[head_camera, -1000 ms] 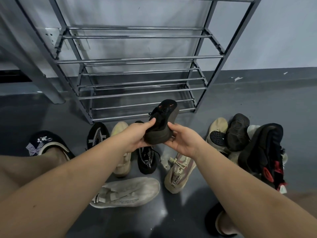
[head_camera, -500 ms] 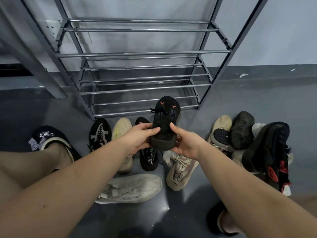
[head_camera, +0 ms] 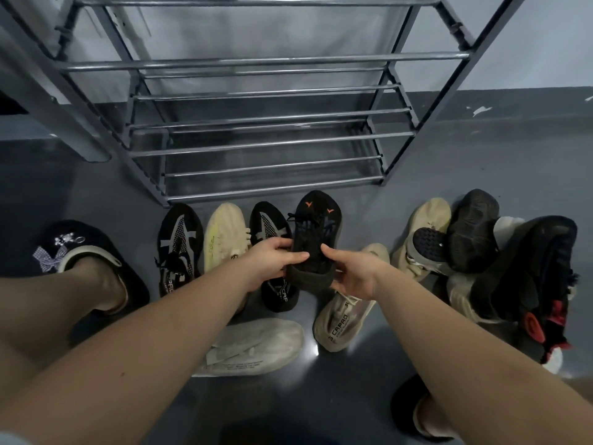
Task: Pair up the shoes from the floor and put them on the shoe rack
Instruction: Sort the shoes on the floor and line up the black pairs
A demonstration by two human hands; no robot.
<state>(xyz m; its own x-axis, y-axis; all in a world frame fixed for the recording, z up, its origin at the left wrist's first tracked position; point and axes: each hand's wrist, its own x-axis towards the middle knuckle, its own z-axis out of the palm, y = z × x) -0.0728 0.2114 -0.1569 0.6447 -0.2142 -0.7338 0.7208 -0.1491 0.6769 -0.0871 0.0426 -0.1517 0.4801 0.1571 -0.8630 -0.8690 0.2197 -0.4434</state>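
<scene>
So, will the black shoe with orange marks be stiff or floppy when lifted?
The black shoe probably flexes: its upper looks knitted. It seems light, since the left hand and right hand hold only its heel. Loose laces may dangle.

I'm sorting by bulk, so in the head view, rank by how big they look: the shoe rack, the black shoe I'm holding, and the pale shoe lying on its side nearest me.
1. shoe rack
2. pale shoe, though it's nearer the camera
3. black shoe
</scene>
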